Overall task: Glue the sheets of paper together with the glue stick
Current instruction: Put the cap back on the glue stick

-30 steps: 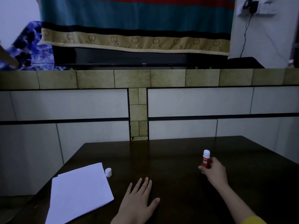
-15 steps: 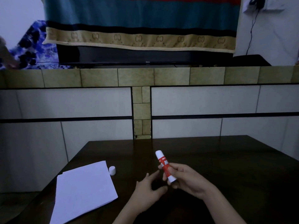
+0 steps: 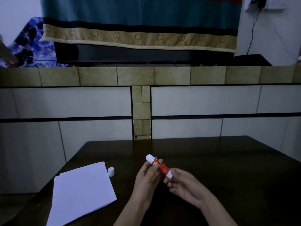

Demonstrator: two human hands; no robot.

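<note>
— Head view, from the left?
— White paper sheets (image 3: 81, 193) on the dark table (image 3: 228, 160), small white cap (image 3: 111, 171) just beside them.
— Hands?
— Left hand (image 3: 147, 178) grips the red glue stick (image 3: 160, 167) mid-body; right hand (image 3: 184, 185) pinches its lower end, above the table.

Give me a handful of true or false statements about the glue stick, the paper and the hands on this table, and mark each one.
1. Both hands hold the glue stick. True: the left hand grips its upper part, the right hand its lower end.
2. The paper sheets lie under the glue stick. False: they lie apart, to the left on the table.
3. A small white cap stands beside the paper's far corner. True.
4. The glue stick stands upright on the table. False: it is held tilted above it.
</note>
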